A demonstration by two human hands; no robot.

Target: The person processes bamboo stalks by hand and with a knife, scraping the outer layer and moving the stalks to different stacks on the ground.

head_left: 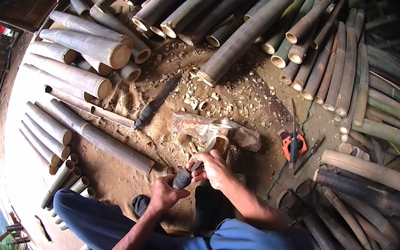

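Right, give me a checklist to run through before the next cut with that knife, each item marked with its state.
1. Left hand wrapped around the dark-handled knife: ok.
2. Right hand on the blade's back, steadying: ok.
3. Short pale bamboo cup piece resting on the wooden chopping block: cannot tell, the contact is hidden.
4. Fingers clear of the cutting edge: cannot tell, the edge is hidden under the right hand.
5. Second long dark knife lying apart on the chip-strewn ground: ok.
6. Orange-handled saw out of the way at the right: ok.
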